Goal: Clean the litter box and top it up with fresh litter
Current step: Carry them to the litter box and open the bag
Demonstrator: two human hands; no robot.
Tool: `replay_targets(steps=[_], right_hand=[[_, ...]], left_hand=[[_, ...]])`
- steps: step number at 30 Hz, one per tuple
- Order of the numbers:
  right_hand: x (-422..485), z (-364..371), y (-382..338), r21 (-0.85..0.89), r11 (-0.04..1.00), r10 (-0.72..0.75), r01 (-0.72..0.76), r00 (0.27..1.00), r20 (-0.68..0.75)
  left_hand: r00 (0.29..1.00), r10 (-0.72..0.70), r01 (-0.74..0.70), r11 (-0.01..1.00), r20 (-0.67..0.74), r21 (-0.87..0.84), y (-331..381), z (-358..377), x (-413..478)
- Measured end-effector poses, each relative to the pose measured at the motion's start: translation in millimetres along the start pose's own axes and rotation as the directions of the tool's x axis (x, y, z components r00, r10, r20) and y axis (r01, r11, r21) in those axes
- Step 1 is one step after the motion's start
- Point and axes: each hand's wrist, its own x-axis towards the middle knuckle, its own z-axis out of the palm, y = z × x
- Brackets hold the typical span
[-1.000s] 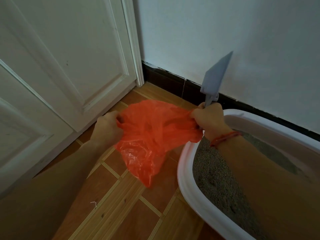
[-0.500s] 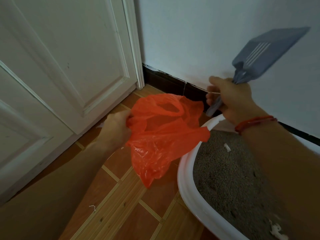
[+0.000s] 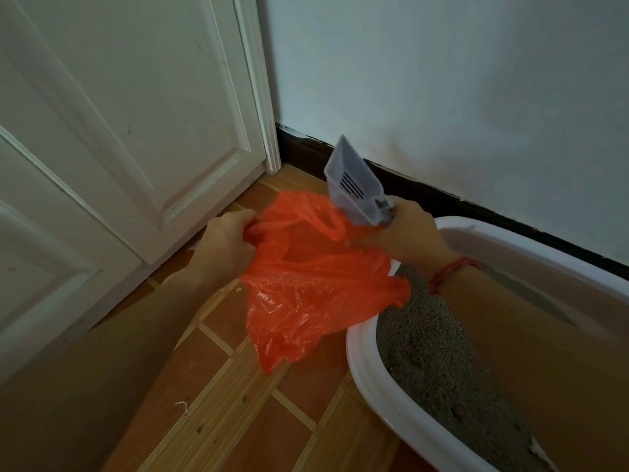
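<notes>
The left hand (image 3: 223, 245) is gripping one bunched handle of the orange plastic bag (image 3: 306, 294), fingers closed around it. The right hand (image 3: 406, 233) is clenching the handle of the grey slotted scoop (image 3: 354, 185), which is pointing up toward the wall, and appears to be pinching the bag's other side too, though that contact is partly hidden. The bag is hanging above the wooden floor (image 3: 238, 420), just beside the white rim of the litter box (image 3: 374, 386), which is sitting against the wall and holding grey litter (image 3: 425, 342).

Risks noted: the mouth is looking only partly spread, so scooped waste could miss it and land on the floor. The thin film could tear on the scoop edge.
</notes>
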Motion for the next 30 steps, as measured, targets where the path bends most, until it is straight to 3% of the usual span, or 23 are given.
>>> replay_targets(steps=[3, 6, 9, 12, 14, 18, 20, 22, 24, 27, 30], right_hand=[[9, 14, -7, -0.097, 0.994, -0.055, 0.049, 0.996, -0.068], [15, 9, -10, -0.157, 0.988, -0.024, 0.007, 0.994, -0.106], [18, -13, 3, -0.121, 0.986, 0.088, -0.112, 0.979, -0.184], [15, -19, 13, -0.090, 0.977, 0.173, -0.195, 0.963, -0.204], [11, -12, 12, -0.057, 0.975, 0.204, -0.215, 0.966, -0.162], [9, -4, 8, 0.013, 0.977, 0.212, -0.213, 0.965, -0.152], [8, -3, 9, 0.066, 0.971, 0.237, -0.229, 0.958, -0.161], [7, -1, 10, 0.115, 0.961, 0.269, -0.253, 0.951, -0.153], [7, 0, 10, 0.149, 0.953, 0.283, -0.263, 0.949, -0.141], [8, -4, 12, 0.095, 0.967, 0.246, -0.236, 0.962, -0.118], [10, -7, 12, -0.009, 0.991, 0.133, -0.134, 0.988, -0.078]], left_hand=[[0.998, 0.069, -0.070, 0.997, 0.006, 0.015, 1, 3, -1], [0.993, 0.113, -0.115, 0.989, 0.026, 0.091, -3, 1, -4], [1.000, 0.013, -0.010, 0.970, -0.011, 0.244, -28, -12, -4], [0.999, -0.053, 0.051, 0.955, -0.001, 0.293, -40, -14, -2], [1.000, 0.016, -0.018, 0.962, 0.011, 0.274, -27, -8, -3], [0.935, 0.306, -0.287, 0.950, -0.179, 0.120, 24, -1, -20], [0.941, 0.334, -0.332, 0.942, -0.048, 0.046, 44, 6, -29], [0.934, 0.252, -0.275, 0.959, 0.252, 0.064, 55, 16, -38], [0.879, 0.141, -0.280, 0.926, 0.456, 0.253, 56, 30, -47], [0.833, 0.174, -0.451, 0.764, 0.526, 0.461, 46, 48, -59], [0.794, 0.286, -0.534, 0.750, 0.536, 0.390, 39, 56, -66]])
